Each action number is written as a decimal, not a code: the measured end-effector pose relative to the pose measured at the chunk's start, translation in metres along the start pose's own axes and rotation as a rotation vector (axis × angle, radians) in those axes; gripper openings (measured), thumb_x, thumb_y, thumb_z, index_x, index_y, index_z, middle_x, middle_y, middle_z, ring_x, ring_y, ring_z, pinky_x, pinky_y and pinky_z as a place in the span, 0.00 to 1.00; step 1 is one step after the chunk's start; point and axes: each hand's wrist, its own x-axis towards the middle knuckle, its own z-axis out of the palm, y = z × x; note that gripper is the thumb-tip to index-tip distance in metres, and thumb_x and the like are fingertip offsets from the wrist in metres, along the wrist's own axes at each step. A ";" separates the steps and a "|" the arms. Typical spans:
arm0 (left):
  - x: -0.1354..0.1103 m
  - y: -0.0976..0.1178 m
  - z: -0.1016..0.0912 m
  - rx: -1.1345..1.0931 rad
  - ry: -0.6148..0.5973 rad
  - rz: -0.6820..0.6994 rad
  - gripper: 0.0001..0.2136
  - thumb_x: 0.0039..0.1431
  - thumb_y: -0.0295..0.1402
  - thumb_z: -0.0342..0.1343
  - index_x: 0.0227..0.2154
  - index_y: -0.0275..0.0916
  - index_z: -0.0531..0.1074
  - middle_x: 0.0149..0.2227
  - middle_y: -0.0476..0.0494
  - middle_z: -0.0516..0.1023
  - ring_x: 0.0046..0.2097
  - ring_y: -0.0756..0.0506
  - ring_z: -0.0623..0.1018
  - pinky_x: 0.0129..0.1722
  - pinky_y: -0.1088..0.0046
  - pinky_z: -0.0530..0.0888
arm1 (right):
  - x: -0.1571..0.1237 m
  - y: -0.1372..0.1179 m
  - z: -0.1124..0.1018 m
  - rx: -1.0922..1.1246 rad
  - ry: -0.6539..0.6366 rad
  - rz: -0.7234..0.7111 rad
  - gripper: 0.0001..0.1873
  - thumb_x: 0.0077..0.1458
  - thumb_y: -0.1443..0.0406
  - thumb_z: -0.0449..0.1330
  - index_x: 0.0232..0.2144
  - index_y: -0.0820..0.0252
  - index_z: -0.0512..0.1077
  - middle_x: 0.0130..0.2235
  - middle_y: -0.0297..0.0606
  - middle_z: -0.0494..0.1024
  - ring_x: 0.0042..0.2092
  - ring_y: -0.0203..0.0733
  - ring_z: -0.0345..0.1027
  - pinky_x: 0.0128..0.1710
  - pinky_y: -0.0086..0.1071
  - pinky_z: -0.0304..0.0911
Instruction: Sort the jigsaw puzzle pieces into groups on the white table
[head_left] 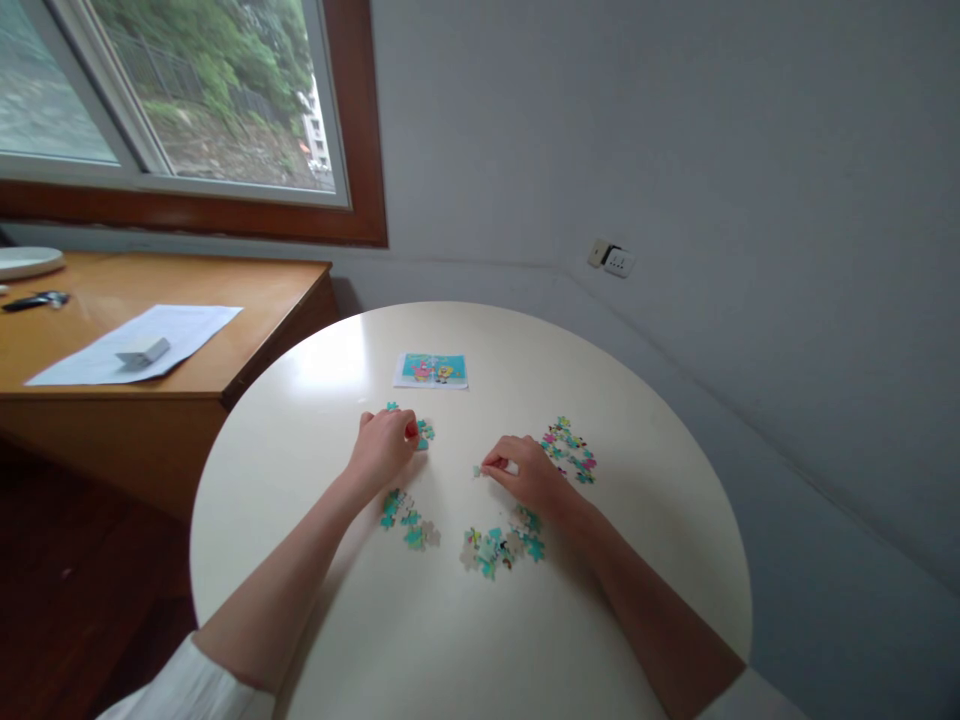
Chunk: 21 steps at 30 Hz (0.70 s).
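Note:
Jigsaw pieces lie in several loose groups on a round white table (247, 500). My left hand (384, 442) is curled with its fingers drawn together beside a small group of teal puzzle pieces (426, 430); what its fingertips hold, if anything, is hidden. My right hand (529, 472) is closed in a pinch near the middle of the table, with a small pale puzzle piece (476, 471) at its fingertips. Just right of that hand spreads a group of pink, yellow and teal pieces (583, 464). Beyond the left hand lies a picture card (431, 371) with two cartoon figures.
Closer to me are two more groups, teal and grey pieces (412, 538) at left and mixed pieces (489, 552) at right. A wooden desk (277, 290) with a paper sheet (184, 325) and a small white box (142, 351) adjoins at left. Walls rise behind and at right.

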 end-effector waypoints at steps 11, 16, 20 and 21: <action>-0.017 0.023 0.011 -0.175 -0.090 0.566 0.13 0.57 0.33 0.49 0.45 0.48 0.71 0.41 0.43 0.70 0.41 0.44 0.66 0.44 0.63 0.61 | 0.000 0.004 -0.016 0.049 0.103 0.114 0.05 0.50 0.70 0.56 0.24 0.61 0.71 0.27 0.35 0.73 0.29 0.35 0.64 0.33 0.30 0.58; -0.022 0.031 0.020 -0.085 -0.126 0.628 0.14 0.57 0.34 0.49 0.46 0.52 0.71 0.43 0.42 0.67 0.42 0.42 0.65 0.43 0.62 0.60 | -0.005 0.006 -0.035 0.230 -0.211 0.087 0.03 0.47 0.68 0.59 0.26 0.61 0.73 0.26 0.33 0.72 0.28 0.34 0.64 0.31 0.28 0.59; -0.017 0.024 0.019 -0.031 -0.064 0.516 0.13 0.59 0.33 0.46 0.40 0.48 0.75 0.41 0.40 0.68 0.41 0.42 0.65 0.42 0.62 0.60 | -0.009 0.008 -0.046 0.315 -0.339 -0.003 0.08 0.45 0.62 0.64 0.28 0.60 0.75 0.28 0.34 0.73 0.32 0.35 0.64 0.35 0.29 0.60; -0.015 0.022 0.018 -0.014 -0.051 0.479 0.14 0.59 0.33 0.45 0.39 0.47 0.76 0.40 0.40 0.68 0.41 0.42 0.65 0.41 0.62 0.60 | -0.010 0.008 -0.048 0.326 -0.380 -0.022 0.10 0.44 0.60 0.65 0.29 0.60 0.75 0.30 0.35 0.73 0.32 0.35 0.64 0.35 0.29 0.60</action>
